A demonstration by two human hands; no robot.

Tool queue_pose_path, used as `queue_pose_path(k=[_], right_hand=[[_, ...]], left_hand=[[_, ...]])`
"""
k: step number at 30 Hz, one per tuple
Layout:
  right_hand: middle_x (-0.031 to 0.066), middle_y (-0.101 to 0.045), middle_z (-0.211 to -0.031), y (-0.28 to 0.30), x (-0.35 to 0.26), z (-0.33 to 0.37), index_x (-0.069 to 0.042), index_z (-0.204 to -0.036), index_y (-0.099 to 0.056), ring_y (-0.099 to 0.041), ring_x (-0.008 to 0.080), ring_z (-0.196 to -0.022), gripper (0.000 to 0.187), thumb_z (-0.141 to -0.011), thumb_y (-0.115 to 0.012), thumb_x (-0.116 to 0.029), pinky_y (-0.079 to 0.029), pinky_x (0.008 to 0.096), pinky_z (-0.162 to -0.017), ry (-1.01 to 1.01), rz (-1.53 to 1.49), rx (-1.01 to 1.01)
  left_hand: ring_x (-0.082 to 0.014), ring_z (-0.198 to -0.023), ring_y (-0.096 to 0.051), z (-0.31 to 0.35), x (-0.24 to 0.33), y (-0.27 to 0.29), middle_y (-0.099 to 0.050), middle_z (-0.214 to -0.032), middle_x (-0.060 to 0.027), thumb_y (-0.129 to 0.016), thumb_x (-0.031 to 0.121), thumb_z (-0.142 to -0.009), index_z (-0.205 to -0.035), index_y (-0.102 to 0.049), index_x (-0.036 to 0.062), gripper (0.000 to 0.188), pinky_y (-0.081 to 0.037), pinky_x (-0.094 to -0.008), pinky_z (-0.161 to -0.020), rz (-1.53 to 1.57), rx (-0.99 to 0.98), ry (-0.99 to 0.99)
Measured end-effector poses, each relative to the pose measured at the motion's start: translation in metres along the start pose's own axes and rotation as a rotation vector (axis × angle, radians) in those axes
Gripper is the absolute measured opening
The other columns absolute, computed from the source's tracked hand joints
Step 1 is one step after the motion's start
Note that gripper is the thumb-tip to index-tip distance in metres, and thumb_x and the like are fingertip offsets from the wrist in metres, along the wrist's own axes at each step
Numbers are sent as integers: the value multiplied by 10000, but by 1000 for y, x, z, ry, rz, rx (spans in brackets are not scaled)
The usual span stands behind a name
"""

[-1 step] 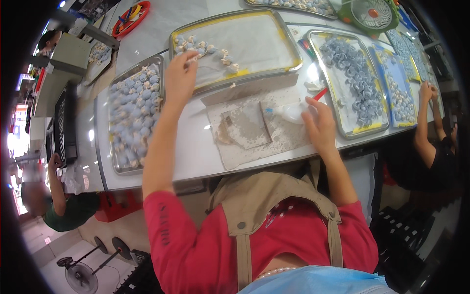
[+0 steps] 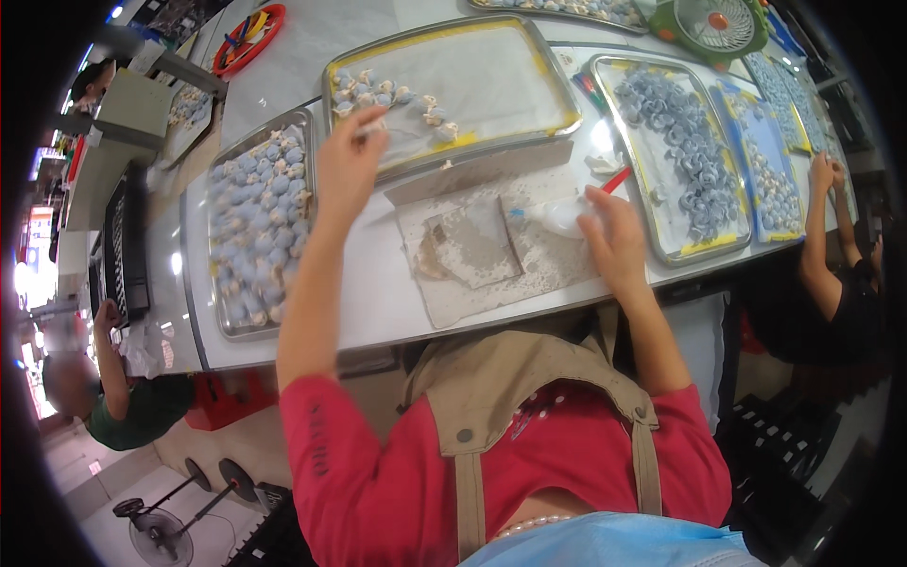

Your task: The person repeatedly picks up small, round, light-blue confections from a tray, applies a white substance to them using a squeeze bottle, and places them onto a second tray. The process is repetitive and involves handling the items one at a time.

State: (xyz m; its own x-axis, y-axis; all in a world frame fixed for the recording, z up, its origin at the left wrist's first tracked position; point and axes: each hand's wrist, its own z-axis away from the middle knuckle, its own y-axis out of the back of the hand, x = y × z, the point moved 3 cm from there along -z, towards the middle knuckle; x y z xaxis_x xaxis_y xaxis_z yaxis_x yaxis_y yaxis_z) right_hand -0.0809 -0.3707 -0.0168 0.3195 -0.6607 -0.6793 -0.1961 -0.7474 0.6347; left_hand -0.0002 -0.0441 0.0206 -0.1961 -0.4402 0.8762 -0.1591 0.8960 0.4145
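Note:
My left hand (image 2: 351,163) is over the near-left edge of the middle metal tray (image 2: 501,142). Its fingers are drawn together; whether a small piece sits in them I cannot make out. Beyond it, small blue-grey and cream pieces (image 2: 383,93) lie on the tray's paper lining. My right hand (image 2: 616,238) curls round a white squeeze bottle (image 2: 559,218), held on its side with the narrow tip toward the left. Beneath the bottle is a stained, worn board (image 2: 472,246). A red stick-like thing (image 2: 618,180) shows just past my right fingers.
At left stands a tray of similar round pieces (image 2: 257,227); at right, a tray of grey-blue curled pieces (image 2: 685,156). A blue tray (image 2: 761,161) lies beyond that. A green fan (image 2: 715,26) and red basket (image 2: 248,40) stand farther back. Co-workers' hands (image 2: 825,172) show at both sides.
My left hand has drawn back slightly toward me from the pieces on the middle tray. The right hand and the bottle have hardly moved.

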Motion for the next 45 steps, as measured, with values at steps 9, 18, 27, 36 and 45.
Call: queue_pose_path(k=[9,18,27,36,45], right_hand=[[90,-612,-849,-1,0,9,-44,-987,-609,-548,257,-841,369,-691,-742,-221,-404,365,-731,-44,65,-179],[41,-575,-789,26,-19,30,-14,-980,-563,-490,117,-793,314,-748,-720,-155,-408,244,-715,-269,-560,-22],[21,-527,-697,47,-54,26,-47,-789,-626,-421,193,-739,304,-606,-815,-199,-378,295,-666,114,-243,-21],[18,-548,-669,44,-72,23,-57,-738,-633,-428,202,-697,334,-562,-846,-244,-384,293,-612,205,-113,-31],[18,-560,-669,42,-70,23,-60,-736,-632,-426,205,-690,317,-567,-840,-228,-386,298,-608,210,-102,-33]], left_hand=[[-137,-852,-603,160,53,-76,-594,-1095,-156,-592,143,-880,-1227,-439,24,398,-483,-204,-618,1210,-364,908],[-138,-951,-575,171,43,-94,-536,-1172,-123,-574,-36,-849,-1265,-448,7,437,-476,-231,-802,965,-306,630],[-124,-1026,-518,175,44,-95,-543,-1126,-89,-605,-60,-822,-1204,-499,-26,398,-433,-254,-884,802,-249,450],[-120,-1013,-519,179,45,-94,-547,-1122,-81,-613,-47,-825,-1201,-505,-32,392,-431,-258,-884,839,-249,471],[-113,-989,-527,179,48,-94,-555,-1118,-87,-616,-42,-824,-1201,-506,-30,394,-443,-254,-863,847,-249,473]])
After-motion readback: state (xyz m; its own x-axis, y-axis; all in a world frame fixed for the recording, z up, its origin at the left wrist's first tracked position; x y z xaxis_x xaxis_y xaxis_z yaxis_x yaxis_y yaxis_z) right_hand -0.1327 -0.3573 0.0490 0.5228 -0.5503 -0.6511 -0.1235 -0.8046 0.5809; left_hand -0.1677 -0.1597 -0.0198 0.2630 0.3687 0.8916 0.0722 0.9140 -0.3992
